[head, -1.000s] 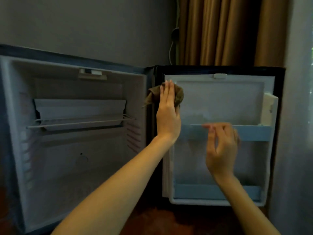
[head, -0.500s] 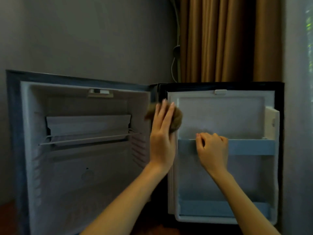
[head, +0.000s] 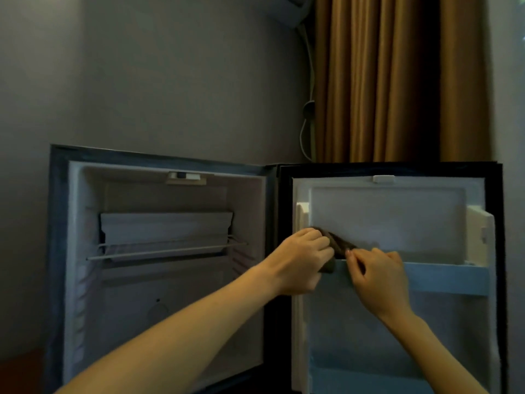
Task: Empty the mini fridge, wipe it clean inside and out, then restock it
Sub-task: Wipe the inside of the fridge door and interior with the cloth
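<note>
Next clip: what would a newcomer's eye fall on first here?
Both hands meet at the upper rail of the open door: the left hand grips a brown cloth, and the right hand curls over the rail beside it. To the left, the fridge stands open, with a wire shelf but no food.

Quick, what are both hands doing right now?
Left hand: grips the brown cloth.
Right hand: fingers curled over the door shelf rail.
</note>
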The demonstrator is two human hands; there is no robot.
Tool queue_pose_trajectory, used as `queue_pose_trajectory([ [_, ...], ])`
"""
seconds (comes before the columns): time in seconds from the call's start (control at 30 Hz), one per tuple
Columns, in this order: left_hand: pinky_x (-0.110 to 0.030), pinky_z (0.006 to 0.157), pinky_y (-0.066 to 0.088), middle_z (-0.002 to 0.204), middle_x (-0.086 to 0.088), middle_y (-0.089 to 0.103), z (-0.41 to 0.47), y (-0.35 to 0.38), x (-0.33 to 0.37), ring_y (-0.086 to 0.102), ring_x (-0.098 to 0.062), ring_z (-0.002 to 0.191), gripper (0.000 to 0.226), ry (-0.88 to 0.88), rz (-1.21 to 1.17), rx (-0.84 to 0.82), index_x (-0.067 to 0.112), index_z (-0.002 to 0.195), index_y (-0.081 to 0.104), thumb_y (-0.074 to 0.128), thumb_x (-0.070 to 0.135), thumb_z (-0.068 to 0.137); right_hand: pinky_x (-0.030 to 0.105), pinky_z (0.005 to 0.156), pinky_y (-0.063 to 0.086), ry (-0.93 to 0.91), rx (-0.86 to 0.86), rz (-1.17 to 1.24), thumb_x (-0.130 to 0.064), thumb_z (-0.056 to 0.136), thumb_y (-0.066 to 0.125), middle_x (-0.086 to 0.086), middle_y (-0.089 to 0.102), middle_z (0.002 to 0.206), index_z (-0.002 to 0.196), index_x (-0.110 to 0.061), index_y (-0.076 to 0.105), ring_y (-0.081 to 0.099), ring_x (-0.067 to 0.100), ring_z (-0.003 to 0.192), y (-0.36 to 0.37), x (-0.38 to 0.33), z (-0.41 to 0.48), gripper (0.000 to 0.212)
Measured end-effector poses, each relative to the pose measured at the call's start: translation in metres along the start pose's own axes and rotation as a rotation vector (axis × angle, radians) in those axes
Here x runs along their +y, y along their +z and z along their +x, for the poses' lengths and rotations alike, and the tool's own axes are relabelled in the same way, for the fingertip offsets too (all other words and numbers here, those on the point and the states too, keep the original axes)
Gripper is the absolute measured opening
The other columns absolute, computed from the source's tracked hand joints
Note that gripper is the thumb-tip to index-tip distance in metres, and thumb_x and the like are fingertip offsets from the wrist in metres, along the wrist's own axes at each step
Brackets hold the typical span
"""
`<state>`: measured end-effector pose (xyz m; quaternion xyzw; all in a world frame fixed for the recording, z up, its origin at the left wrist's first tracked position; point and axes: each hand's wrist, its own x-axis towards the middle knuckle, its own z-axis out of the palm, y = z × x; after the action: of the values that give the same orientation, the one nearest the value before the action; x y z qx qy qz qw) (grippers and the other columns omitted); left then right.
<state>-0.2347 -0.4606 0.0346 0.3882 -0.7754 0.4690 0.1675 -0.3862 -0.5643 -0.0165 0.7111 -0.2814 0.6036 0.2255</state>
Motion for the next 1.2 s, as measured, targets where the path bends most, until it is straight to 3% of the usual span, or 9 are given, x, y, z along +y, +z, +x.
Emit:
queue_pose_trajectory([
  [0.13,-0.033,0.081,0.043,0.094,-0.008,0.06,-0.023,-0.008,-0.002,0.053,-0.025,0.088,0.029,-0.024,-0.035,0.005,0.009,0.101,0.063,0.058,0.013,0.072,0.032,0.063,0.017,0.067,-0.117,0.138,-0.042,0.087,0.032,-0.007,0.045,0.051,0.055,-0.026,0.05,0.044,0.021,0.053,0.009,0.023,0.006,0.041],
  [0.3,-0.037,0.079,0.045,0.099,-0.003,0.058,-0.064,0.0,-0.007,0.052,-0.023,0.091,0.025,-0.53,-0.253,0.085,0.013,0.105,0.06,0.052,0.007,0.082,0.04,0.068,0.037,0.22,-0.271,0.44,-0.074,0.078,0.024,0.003,0.066,0.069,0.068,-0.012,0.063,0.06,0.025,0.07,0.021,0.003,0.023,0.074],
  [0.37,-0.041,0.08,0.046,0.098,-0.003,0.058,-0.068,0.002,-0.012,0.053,-0.023,0.092,0.022,-0.687,-0.334,0.114,0.013,0.104,0.059,0.05,0.003,0.086,0.042,0.063,0.04,0.236,-0.317,0.483,-0.082,0.079,0.023,0.002,0.06,0.067,0.075,-0.014,0.056,0.057,0.022,0.066,0.023,-0.021,0.031,0.076],
  [0.63,-0.019,0.067,0.042,0.104,-0.005,0.061,-0.069,-0.003,-0.026,0.059,-0.015,0.093,0.015,-1.198,-0.801,0.331,0.021,0.102,0.053,0.043,0.011,0.098,0.041,0.069,0.036,0.469,0.048,0.302,-0.06,0.095,0.023,0.012,0.054,0.062,0.076,-0.012,0.046,0.054,0.037,0.065,0.075,-0.049,0.025,0.057],
  [0.77,-0.025,0.079,0.043,0.125,-0.011,0.045,-0.069,0.002,-0.035,0.053,-0.017,0.1,0.023,-1.219,-0.924,0.44,0.018,0.119,0.044,0.038,0.009,0.098,0.035,0.061,0.031,0.413,0.115,0.482,-0.069,0.092,0.018,-0.008,0.036,0.053,0.069,-0.017,0.04,0.046,0.028,0.054,0.088,-0.039,0.022,0.061],
  [0.9,-0.015,0.075,0.038,0.124,-0.007,0.03,-0.056,0.008,-0.042,0.041,-0.003,0.093,0.038,-1.223,-0.95,0.502,0.007,0.133,0.035,0.034,-0.001,0.096,0.037,0.058,0.034,0.436,0.1,0.605,-0.078,0.086,0.018,-0.005,0.042,0.053,0.07,-0.019,0.046,0.049,0.031,0.056,0.099,-0.03,0.024,0.068],
  [1.0,-0.024,0.098,0.037,0.125,-0.003,0.027,-0.042,0.006,-0.048,0.041,-0.004,0.101,0.042,-1.133,-0.919,0.577,0.014,0.131,0.035,0.033,-0.006,0.095,0.033,0.051,0.035,0.462,0.081,0.704,-0.084,0.08,0.018,-0.001,0.046,0.053,0.073,-0.012,0.052,0.048,0.019,0.05,0.104,-0.027,0.027,0.08],
  [1.1,-0.005,0.096,0.031,0.125,-0.003,0.026,-0.019,-0.001,-0.062,0.041,-0.002,0.107,0.048,-0.965,-0.763,0.688,0.01,0.138,0.032,0.041,-0.007,0.095,0.02,0.046,0.035,0.498,0.054,0.813,-0.089,0.075,0.022,0.001,0.051,0.056,0.074,-0.013,0.055,0.052,0.009,0.05,0.111,-0.023,0.029,0.082],
  [1.2,0.003,0.09,0.032,0.128,-0.009,0.03,0.011,-0.008,-0.085,0.041,0.006,0.105,0.054,-0.815,-0.6,0.795,0.009,0.142,0.03,0.046,-0.008,0.093,0.042,0.06,0.046,0.554,-0.009,0.937,-0.077,0.083,0.032,0.02,0.058,0.069,0.082,-0.004,0.06,0.059,0.029,0.065,0.124,-0.018,0.029,0.079],
])
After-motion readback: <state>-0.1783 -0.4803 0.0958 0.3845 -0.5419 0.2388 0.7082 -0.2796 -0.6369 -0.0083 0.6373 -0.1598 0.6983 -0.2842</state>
